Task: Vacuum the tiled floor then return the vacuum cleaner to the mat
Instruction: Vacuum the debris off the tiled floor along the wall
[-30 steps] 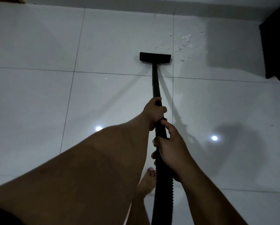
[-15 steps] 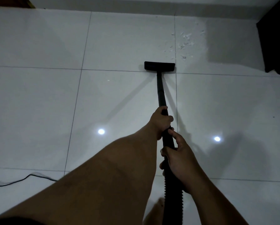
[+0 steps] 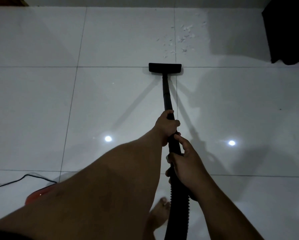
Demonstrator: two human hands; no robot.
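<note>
A black vacuum wand point(image 3: 166, 94) runs from my hands down to a flat black floor nozzle point(image 3: 165, 68) lying on the white tiled floor point(image 3: 110, 40). My left hand point(image 3: 166, 126) grips the wand higher up. Just behind it, my right hand point(image 3: 185, 163) grips the wand where the ribbed black hose point(image 3: 179, 205) begins. Small white scraps of debris point(image 3: 183, 38) lie scattered on the tiles just beyond the nozzle, to its right. A red vacuum body point(image 3: 38, 194) shows partly at the lower left, behind my left arm.
A black power cord point(image 3: 15, 180) trails over the floor at the lower left. A dark piece of furniture point(image 3: 288, 30) stands at the upper right. My bare foot point(image 3: 160, 213) is on the tiles beside the hose. Two ceiling lights reflect on the glossy floor.
The nozzle has been drawn back toward me, away from the debris patch. The view has tilted down, so the cord and the red vacuum body have come into sight.
</note>
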